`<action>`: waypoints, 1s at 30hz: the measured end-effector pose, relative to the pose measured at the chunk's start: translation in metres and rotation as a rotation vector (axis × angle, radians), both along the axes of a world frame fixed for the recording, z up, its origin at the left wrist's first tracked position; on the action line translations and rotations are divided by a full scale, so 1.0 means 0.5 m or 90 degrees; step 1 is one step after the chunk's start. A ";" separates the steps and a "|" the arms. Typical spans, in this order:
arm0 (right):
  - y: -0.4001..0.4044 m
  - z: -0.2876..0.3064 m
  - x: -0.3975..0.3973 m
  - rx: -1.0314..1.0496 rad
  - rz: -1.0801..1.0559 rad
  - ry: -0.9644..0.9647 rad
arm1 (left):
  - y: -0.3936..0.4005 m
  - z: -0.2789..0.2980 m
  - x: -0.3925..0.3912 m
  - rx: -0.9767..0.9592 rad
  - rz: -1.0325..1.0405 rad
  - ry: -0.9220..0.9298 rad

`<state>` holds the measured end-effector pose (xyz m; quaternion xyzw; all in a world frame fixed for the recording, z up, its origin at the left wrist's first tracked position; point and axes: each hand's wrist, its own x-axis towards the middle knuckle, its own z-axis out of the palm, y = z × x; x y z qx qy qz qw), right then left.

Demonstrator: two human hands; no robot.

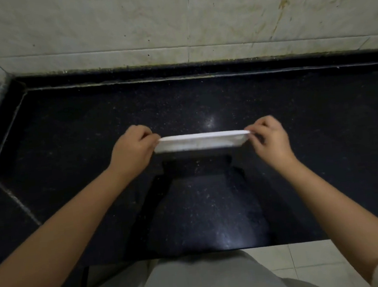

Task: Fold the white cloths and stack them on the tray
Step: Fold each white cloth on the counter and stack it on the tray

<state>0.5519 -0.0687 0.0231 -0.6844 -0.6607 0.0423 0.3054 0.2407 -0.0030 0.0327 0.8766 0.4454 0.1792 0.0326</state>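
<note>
A white cloth [200, 141] hangs taut and level above the black counter, seen nearly edge-on as a thin wide strip with a short flap below. My left hand [133, 149] pinches its left end. My right hand [270, 137] pinches its right end. Both hands are held at the same height, about mid-counter, with fingers curled. A shadow of the cloth falls on the counter just beneath it. No tray is in view.
The black speckled stone counter [309, 156] runs wall to wall, with a raised black ledge at the back and a pale tiled wall [173, 20] behind. A seam crosses the counter at the left. The counter's front edge and pale floor tiles [306, 261] lie below.
</note>
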 end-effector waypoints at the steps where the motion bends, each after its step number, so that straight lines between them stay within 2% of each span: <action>1: -0.005 0.008 0.002 0.053 -0.007 -0.001 | -0.007 0.010 0.002 0.045 0.000 -0.017; 4: -0.040 -0.031 -0.002 0.066 -0.010 -0.031 | -0.040 -0.039 0.006 0.099 -0.024 -0.024; 6: -0.076 -0.093 -0.011 -0.009 -0.002 -0.104 | -0.074 -0.117 0.001 0.031 -0.052 0.054; 9: -0.134 -0.169 -0.040 -0.206 0.006 -0.160 | -0.125 -0.201 -0.004 -0.112 -0.046 0.160; 11: -0.152 -0.180 -0.053 -0.254 -0.020 -0.139 | -0.143 -0.220 -0.002 -0.148 -0.026 0.157; 15: -0.138 -0.152 -0.073 -0.311 -0.154 -0.032 | -0.134 -0.200 0.011 -0.126 0.002 0.127; 18: -0.122 -0.140 -0.083 -0.400 -0.252 -0.048 | -0.110 -0.180 0.046 -0.137 0.054 0.107; 20: -0.115 -0.138 -0.094 -0.465 -0.277 -0.077 | -0.094 -0.180 0.076 -0.199 0.105 0.100; 22: -0.109 -0.138 -0.106 -0.515 -0.288 -0.057 | -0.084 -0.188 0.093 -0.270 0.122 0.133; 25: -0.093 -0.134 -0.113 -0.563 -0.319 0.007 | -0.080 -0.211 0.103 -0.309 0.140 0.220; 30: -0.081 -0.130 -0.119 -0.546 -0.350 0.127 | -0.089 -0.220 0.097 -0.320 0.141 0.248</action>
